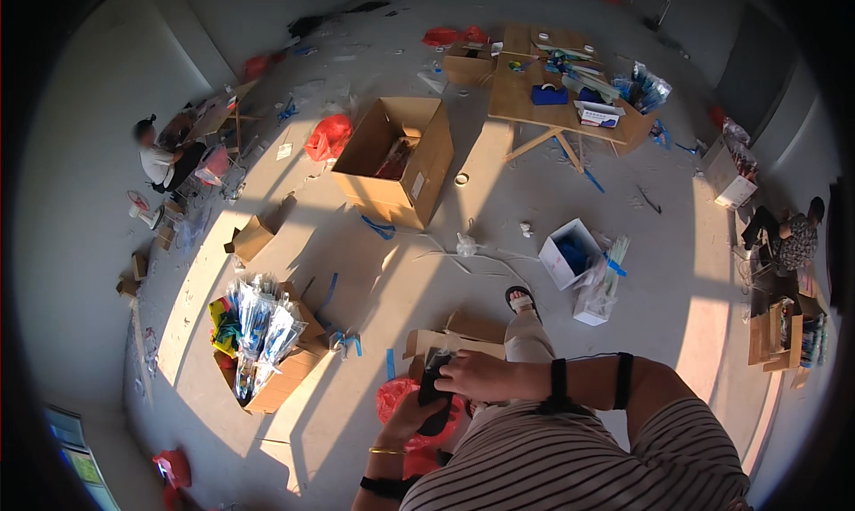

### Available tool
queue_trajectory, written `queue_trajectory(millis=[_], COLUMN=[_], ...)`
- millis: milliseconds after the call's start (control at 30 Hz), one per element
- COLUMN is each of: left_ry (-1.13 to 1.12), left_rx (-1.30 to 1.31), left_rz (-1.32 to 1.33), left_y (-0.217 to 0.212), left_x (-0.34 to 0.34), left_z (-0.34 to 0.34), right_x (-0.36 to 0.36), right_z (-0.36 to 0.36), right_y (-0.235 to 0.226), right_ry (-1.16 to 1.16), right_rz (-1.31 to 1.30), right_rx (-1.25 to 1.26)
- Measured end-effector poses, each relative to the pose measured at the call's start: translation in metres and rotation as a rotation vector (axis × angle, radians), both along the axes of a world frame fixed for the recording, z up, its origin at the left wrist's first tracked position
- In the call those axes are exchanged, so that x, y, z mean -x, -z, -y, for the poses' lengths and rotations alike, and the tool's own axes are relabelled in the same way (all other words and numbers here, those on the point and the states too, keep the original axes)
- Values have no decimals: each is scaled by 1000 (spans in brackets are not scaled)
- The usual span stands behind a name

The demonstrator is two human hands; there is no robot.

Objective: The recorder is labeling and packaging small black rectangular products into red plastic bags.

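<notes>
My left hand (413, 416), with a gold bangle at its wrist, is closed around the lower part of a dark, elongated object (434, 384). Its kind is too small and dark to make out. My right hand (474, 376) reaches across from the right, its fingers bent and closed on the same object's upper side. Just below both hands lies a red plastic bag (398, 399), partly covered by my left hand. Behind it, next to my leg, is an opened cardboard box (476, 327) with its flaps folded out.
At left, a cardboard box (289, 382) holds clear-wrapped bundles. A large open carton (392, 195) stands ahead, with a wooden table (525, 101) beyond. Right of my foot is a white box (557, 266). One person (160, 165) sits far left, another (795, 239) far right.
</notes>
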State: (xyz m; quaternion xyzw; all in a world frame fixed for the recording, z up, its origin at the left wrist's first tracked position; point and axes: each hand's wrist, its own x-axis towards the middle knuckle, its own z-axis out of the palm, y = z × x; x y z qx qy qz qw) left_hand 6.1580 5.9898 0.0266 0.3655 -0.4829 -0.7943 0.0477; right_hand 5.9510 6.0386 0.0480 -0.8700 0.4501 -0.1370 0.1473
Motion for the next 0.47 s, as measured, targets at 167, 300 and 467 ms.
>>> queue_trajectory(millis=[167, 300, 467], left_ry=[-17, -48, -25], left_rx=[43, 262, 462], left_rz=[58, 188, 335], left_y=[10, 24, -9], left_x=[23, 61, 115], left_z=[74, 145, 223], right_x=[27, 74, 127], right_z=[90, 177, 269], right_y=[10, 12, 8], right_ry=[-65, -145, -179], right_rz=[50, 137, 206], right_rx=[-23, -131, -154])
